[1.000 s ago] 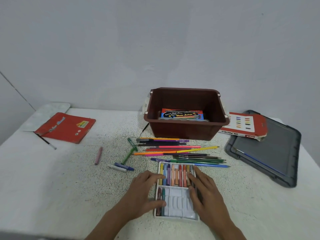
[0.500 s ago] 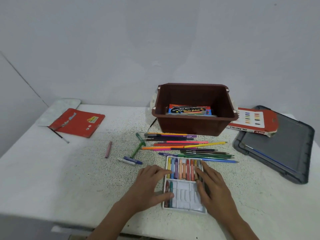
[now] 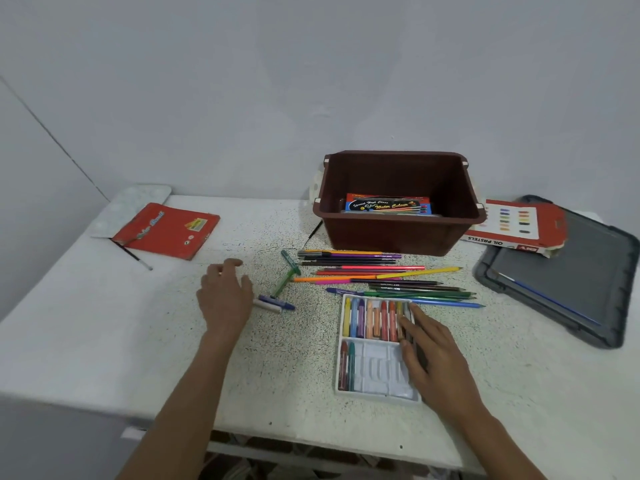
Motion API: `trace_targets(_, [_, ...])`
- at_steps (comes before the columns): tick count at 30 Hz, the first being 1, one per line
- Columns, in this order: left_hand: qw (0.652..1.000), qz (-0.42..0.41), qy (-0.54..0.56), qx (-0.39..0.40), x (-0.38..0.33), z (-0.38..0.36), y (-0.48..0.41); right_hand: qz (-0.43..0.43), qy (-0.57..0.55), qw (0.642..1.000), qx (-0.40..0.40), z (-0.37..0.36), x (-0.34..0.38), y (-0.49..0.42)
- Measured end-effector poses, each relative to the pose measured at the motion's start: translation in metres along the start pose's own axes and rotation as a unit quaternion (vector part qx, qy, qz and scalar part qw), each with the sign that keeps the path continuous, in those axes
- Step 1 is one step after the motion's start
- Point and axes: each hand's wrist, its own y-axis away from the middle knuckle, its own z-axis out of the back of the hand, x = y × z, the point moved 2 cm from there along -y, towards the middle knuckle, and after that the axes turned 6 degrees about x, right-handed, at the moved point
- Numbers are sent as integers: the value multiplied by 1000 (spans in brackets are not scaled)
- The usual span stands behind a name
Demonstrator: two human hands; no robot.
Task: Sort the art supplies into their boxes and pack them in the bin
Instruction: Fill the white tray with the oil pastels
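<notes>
A white pastel tray (image 3: 375,372) lies at the table's front, with a row of oil pastels (image 3: 370,320) in its upper half and two in the lower left. My right hand (image 3: 433,355) rests flat on the tray's right side, fingers spread. My left hand (image 3: 225,292) hovers left of the tray with fingers curled down, over the spot where a pink pastel lay; that pastel is hidden. Beside it lie a blue and a white pastel (image 3: 275,303) and a green one (image 3: 284,282). The brown bin (image 3: 398,233) holds a watercolour box (image 3: 388,204).
Several coloured pencils (image 3: 381,275) lie between the bin and the tray. The oil pastels box (image 3: 512,226) leans on a grey lid (image 3: 568,268) at the right. A red pencil box (image 3: 166,230), a paintbrush (image 3: 133,254) and a palette (image 3: 145,195) sit at the far left.
My left hand has left the tray and moved left and away from me, onto the pink pastel's spot. My right hand stays on the tray. The camera has tilted down slightly.
</notes>
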Motion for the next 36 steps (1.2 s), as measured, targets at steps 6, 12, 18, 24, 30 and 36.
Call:
trace_targets(6, [996,63,-55,33,16,-2,-19,3,6,1000,-1,-1,0,0])
trace_targets(12, [996,82,-9,35,29,-9,-25,1,7,1000,0,-1,0,1])
trace_targets(18, [991,31,124,38,6,0,-12,-1,3,1000,2,-1,0,-2])
trace_targets(24, [931,-57,327,150,-51,5,32,-8,2,1000,13,0,0,0])
trace_targets(30, [883,-117,360,277,-85,-8,78,-9,-5,1000,15,1,2,0])
trace_targets(36, [870,-179,320,331,-89,-26,114,-4,1,1000,7,1,2,0])
